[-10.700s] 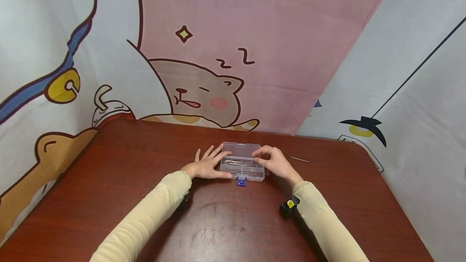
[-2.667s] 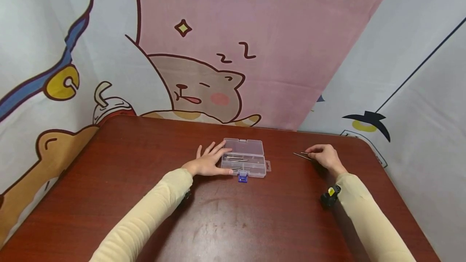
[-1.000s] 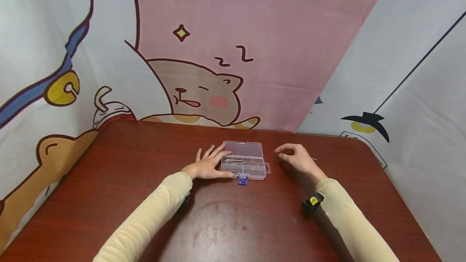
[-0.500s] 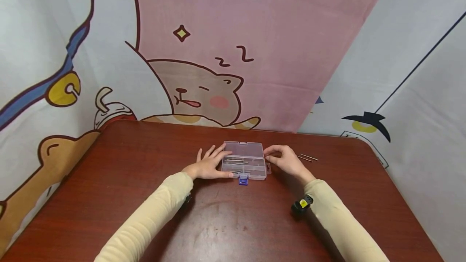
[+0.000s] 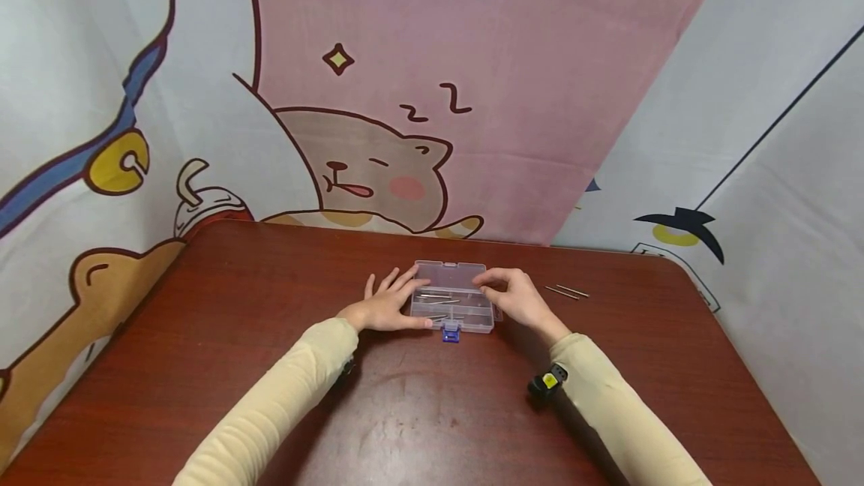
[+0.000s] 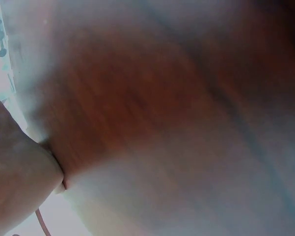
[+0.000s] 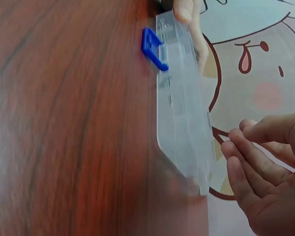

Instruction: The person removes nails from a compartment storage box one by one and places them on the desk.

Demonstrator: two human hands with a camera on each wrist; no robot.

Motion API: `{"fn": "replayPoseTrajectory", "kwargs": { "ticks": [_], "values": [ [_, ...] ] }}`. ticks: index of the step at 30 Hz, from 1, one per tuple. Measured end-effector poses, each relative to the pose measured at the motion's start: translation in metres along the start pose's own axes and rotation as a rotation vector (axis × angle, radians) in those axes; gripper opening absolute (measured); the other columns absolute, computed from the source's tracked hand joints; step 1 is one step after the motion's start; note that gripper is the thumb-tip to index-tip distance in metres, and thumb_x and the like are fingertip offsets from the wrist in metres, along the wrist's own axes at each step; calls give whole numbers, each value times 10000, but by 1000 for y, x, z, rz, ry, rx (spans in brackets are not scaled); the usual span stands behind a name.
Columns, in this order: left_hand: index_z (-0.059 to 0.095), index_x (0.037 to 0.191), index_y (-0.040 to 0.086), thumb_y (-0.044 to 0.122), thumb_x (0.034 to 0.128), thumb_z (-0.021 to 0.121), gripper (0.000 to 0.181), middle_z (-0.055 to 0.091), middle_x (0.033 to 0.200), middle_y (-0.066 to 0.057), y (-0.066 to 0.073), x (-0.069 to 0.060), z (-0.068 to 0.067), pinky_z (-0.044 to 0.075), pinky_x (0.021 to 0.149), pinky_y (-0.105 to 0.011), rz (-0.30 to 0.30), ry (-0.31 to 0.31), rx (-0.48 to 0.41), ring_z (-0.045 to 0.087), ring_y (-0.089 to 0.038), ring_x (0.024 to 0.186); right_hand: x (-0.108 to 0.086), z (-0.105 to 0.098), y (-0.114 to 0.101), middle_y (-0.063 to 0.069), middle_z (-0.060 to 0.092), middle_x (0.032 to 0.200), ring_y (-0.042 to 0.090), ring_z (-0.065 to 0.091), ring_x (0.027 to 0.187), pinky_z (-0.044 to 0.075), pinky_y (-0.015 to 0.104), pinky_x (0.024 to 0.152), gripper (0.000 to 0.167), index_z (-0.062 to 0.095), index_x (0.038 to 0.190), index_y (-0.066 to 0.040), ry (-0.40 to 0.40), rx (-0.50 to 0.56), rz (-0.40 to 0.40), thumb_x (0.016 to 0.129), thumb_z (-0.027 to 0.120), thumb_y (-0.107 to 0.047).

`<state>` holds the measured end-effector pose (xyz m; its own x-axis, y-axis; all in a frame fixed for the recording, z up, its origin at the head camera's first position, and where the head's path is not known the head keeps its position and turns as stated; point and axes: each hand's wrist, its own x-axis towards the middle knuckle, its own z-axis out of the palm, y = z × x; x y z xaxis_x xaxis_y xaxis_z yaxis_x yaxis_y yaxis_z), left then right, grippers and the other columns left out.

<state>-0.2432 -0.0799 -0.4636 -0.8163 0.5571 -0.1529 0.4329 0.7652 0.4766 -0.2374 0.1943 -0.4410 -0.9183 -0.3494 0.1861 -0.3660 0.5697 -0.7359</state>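
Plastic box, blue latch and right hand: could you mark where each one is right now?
Plastic box (image 7: 180,118): right wrist view, on its clear front wall.
Blue latch (image 7: 147,45): right wrist view, on its solid outer edge.
Right hand (image 5: 518,300): head view, on the back of the hand.

Plastic box (smooth), glossy wood-look table

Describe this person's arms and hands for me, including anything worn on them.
The left sleeve and right sleeve are long, plain and pale cream, the left one visibly creased. The left hand and right hand are bare, without gloves. A black device with a yellow patch sits at the right wrist; under the left cuff, only a dark part shows.
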Motion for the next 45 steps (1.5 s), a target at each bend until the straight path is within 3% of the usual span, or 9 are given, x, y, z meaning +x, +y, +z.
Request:
{"fn": "replayPoseTrajectory", "kwargs": {
  "ticks": [20, 25, 31, 39, 41, 45],
  "values": [
    [278, 1526, 285, 654, 837, 596, 844, 38, 1620, 3, 0, 2, -1, -50, 1061, -652, -20, -19, -4, 39, -348, 1450, 8, 27, -12, 60, 716, 997, 196, 639, 959, 504, 366, 813, 185, 735, 1038, -11, -101, 24, -60, 868, 666, -30],
    [288, 1522, 274, 647, 838, 601, 840, 45, 1620, -6, -1, 2, -1, -46, 1057, -659, -9, -13, -8, 41, -358, 1448, 6, 33, -15, 60, 716, 1021, 208, 634, 1000, 496, 388, 848, 209, 730, 1062, -8, -138, 21, -80, 868, 666, -51],
    [291, 1521, 266, 649, 837, 598, 842, 40, 1620, -8, -1, 2, 0, -49, 1053, -665, 5, -16, -4, 39, -368, 1446, 6, 36, -18, 84, 711, 1052, 176, 618, 964, 500, 341, 803, 261, 719, 1104, -1, -177, -1, -78, 858, 660, -68],
    [292, 1522, 272, 643, 847, 592, 826, 39, 1620, -8, -1, 2, 1, -59, 1046, -672, -3, -23, -2, 38, -364, 1448, 8, 37, -21, 110, 673, 1145, 170, 569, 882, 487, 357, 782, 333, 672, 1198, 6, -292, -15, -70, 884, 665, -103],
    [290, 1522, 281, 649, 850, 583, 821, 34, 1620, -1, -1, 2, 1, -56, 1045, -676, -8, -24, 4, 38, -359, 1449, 9, 37, -22, 77, 678, 1087, 166, 557, 813, 473, 323, 725, 339, 665, 1214, -5, -319, -22, -65, 892, 659, -112],
    [285, 1523, 280, 652, 853, 573, 819, 32, 1620, 1, -1, 3, 1, -51, 1047, -675, -12, -23, 21, 38, -358, 1449, 10, 37, -24, -22, 606, 766, 88, 466, 577, 394, 256, 559, 343, 662, 1228, -24, -358, -24, -37, 900, 651, -125]
  ]
}}
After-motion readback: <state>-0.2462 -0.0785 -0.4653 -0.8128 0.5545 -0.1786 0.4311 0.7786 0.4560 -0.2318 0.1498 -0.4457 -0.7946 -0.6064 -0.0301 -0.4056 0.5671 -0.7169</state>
